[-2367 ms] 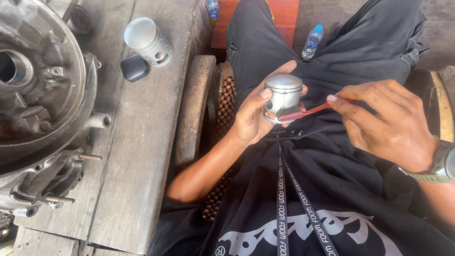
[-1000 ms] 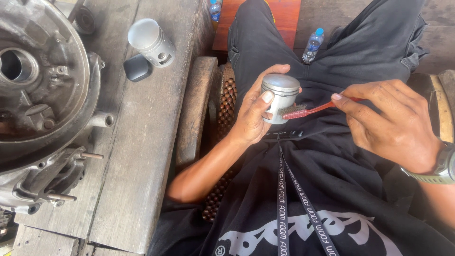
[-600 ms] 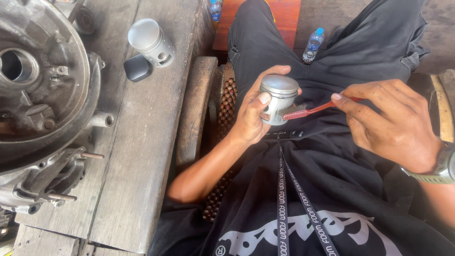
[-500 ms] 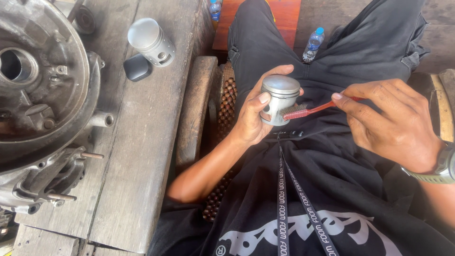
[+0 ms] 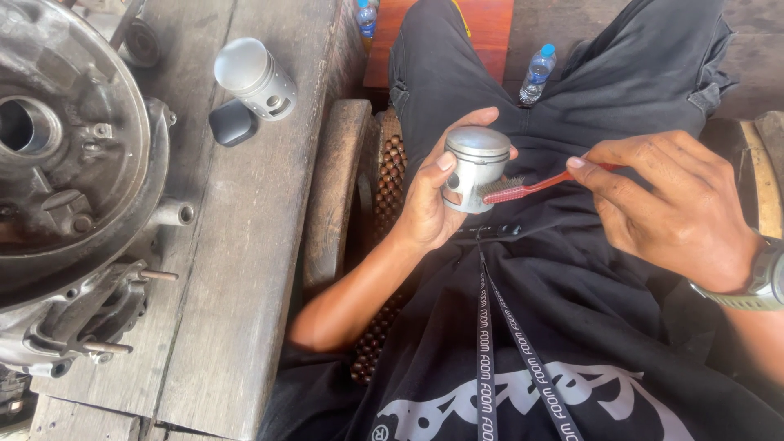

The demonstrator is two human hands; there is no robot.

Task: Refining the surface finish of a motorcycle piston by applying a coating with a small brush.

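The left hand (image 5: pixel 429 208) has its grip closed around a metal piston (image 5: pixel 475 167), held upright over the lap with thumb and fingers wrapped round its skirt, while the right hand (image 5: pixel 674 208) pinches the handle of a red toothbrush (image 5: pixel 539 186), whose bristles touch the piston's side just below the crown. This looks like the scrubbing step of cleaning the piston wall; carrying on would seem to call for turning the piston in the left hand to bring an unbrushed face to the bristles. A second piston (image 5: pixel 255 77) lies on the wooden bench (image 5: pixel 245 269) beside a large engine casing (image 5: pixel 73 188), well apart from both hands.
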